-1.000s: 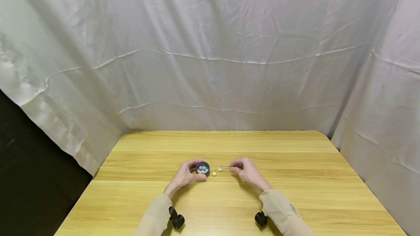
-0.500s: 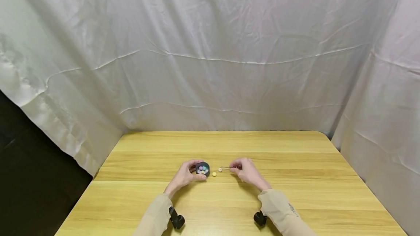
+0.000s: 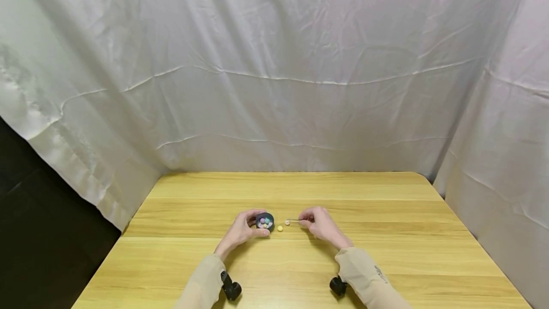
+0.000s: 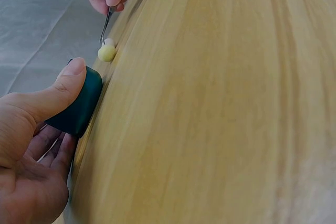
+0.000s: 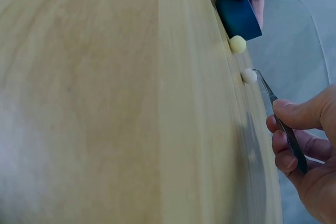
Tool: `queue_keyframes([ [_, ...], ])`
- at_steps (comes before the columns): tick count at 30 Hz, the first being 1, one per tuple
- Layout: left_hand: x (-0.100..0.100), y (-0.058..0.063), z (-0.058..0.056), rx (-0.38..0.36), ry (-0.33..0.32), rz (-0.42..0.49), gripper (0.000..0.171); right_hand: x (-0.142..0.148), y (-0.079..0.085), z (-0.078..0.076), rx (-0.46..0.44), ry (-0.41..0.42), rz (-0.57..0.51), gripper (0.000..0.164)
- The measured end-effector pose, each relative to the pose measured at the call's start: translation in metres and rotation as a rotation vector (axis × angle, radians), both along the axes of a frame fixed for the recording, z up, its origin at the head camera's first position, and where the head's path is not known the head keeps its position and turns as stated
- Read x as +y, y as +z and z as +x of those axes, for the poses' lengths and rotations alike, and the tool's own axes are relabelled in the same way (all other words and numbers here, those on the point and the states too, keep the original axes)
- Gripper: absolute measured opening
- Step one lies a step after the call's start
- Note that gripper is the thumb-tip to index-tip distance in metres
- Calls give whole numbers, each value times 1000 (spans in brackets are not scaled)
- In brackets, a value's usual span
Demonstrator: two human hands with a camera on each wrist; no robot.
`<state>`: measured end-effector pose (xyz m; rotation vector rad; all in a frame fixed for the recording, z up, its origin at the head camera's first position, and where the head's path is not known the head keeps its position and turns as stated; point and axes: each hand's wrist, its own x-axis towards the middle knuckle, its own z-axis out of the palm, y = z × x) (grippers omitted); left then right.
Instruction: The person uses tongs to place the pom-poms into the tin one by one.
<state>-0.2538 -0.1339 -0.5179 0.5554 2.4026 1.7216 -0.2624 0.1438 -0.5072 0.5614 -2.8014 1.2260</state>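
Note:
A small dark round cup stands on the wooden table with several coloured balls inside, purple, teal, yellow and pale ones. My left hand grips its side between thumb and fingers. To the cup's right lies a yellow ball, and a little beyond it a white ball. My right hand pinches slim tweezers. Their bent tips reach the white ball at its edge; whether they clasp it I cannot tell.
The light wooden table spreads around both hands. Pale curtains hang behind it and at the sides, with a dark panel at the left. A black wrist device sits at each sleeve.
My right hand and sleeve have shifted very slightly left, the tweezer tips staying by the white ball. The left hand and cup have hardly moved.

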Motion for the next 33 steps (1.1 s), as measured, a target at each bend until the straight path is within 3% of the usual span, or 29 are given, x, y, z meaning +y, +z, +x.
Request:
queue_keyframes([
  [33,0,0,0,-7,7,-2,59,-5,-1,2,13,2,3,9],
])
